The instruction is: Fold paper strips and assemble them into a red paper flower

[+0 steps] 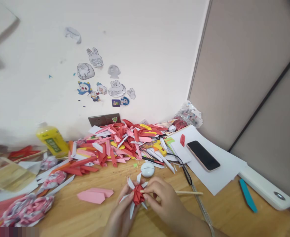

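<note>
Near the front of the table, my left hand (121,210) is closed around a folded paper flower (138,195) with a red centre and white pointed petals sticking outward. My right hand (163,200) pinches a thin wooden stick (189,192), whose near tip meets the red centre. The stick's other end juts out to the right behind the hand. Left of the flower lie pink folded paper strips (94,196). Just beyond it sits a white rounded case (147,169). My left fingers are partly hidden behind the petals.
A large heap of folded paper strips (117,141) lines the wall, with a yellow glue gun (161,148) beside it. A yellow bottle (52,140) stands left. On the right are a phone (203,155) on white paper, a teal strip (248,196) and a white power strip (265,187).
</note>
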A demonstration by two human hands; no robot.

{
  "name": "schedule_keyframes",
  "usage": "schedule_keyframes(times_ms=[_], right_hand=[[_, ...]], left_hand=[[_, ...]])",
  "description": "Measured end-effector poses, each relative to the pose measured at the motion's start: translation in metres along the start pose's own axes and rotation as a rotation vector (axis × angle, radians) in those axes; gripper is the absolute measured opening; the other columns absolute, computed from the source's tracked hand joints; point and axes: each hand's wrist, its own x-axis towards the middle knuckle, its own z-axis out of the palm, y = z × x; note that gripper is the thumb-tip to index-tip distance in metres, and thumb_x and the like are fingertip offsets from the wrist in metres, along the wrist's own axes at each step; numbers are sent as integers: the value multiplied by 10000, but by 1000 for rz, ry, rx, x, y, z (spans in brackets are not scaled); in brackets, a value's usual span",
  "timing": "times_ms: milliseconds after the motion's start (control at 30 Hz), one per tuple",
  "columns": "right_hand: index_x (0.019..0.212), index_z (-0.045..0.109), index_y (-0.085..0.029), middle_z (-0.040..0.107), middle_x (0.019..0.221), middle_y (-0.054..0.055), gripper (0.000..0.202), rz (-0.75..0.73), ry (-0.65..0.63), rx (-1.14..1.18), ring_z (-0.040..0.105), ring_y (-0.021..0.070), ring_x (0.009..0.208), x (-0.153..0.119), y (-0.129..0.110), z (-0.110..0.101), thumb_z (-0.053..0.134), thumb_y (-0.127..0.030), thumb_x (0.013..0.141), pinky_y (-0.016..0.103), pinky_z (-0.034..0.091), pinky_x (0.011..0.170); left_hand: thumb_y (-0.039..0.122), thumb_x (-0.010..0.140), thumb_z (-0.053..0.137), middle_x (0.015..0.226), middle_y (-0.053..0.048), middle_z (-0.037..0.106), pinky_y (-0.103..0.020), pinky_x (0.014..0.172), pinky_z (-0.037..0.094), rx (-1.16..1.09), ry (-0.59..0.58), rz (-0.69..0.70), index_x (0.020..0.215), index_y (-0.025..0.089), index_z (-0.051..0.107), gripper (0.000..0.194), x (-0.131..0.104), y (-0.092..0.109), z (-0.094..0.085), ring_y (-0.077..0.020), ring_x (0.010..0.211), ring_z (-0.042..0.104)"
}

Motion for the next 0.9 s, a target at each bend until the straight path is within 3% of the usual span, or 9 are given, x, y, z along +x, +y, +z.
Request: schedule_keyframes(times_ms=[267, 433, 567, 767, 900], right_hand=[[755, 601, -188, 609, 773, 10, 39, 28, 4, 96, 554, 129, 704, 7, -9, -8, 614, -153, 768, 229, 423, 631], [816, 620, -186, 623, 831, 26, 71, 11, -60, 102, 583, 141, 776, 9, -11, -11, 639, -150, 758, 240, 447, 679], [794, 614, -181, 628, 827, 45, 30, -69, -65, 70, 590, 154, 798, 6, -8, -7, 589, -165, 801, 267, 457, 716], [743, 611, -178, 621, 771, 25, 49, 22, -58, 59, 586, 149, 747, 5, -8, -2, 627, -135, 757, 249, 450, 668], [742, 586, -169, 616, 759, 35, 68, -104, -27, -35, 574, 149, 717, 2, -7, -1, 563, -136, 796, 251, 442, 647]], left_hand=[[436, 698, 697, 1093, -74, 663, -347, 808, 502, 44, 2, -24, 923, 238, 612, 311, -5, 4, 5, -253, 1002, 613], [540, 660, 678, 897, -47, 686, -298, 701, 515, 57, 107, -29, 832, 225, 625, 363, -3, 5, 10, -212, 844, 626], [444, 596, 767, 721, 13, 636, -226, 650, 495, -47, 163, -69, 714, 220, 625, 290, -4, 8, 19, -158, 742, 593], [293, 564, 801, 614, 43, 567, -182, 575, 461, -134, 129, -106, 617, 204, 631, 200, -4, 10, 23, -103, 594, 509], [281, 586, 786, 644, 33, 576, -201, 594, 466, -144, 117, -125, 641, 194, 636, 181, -3, 8, 21, -115, 624, 532]])
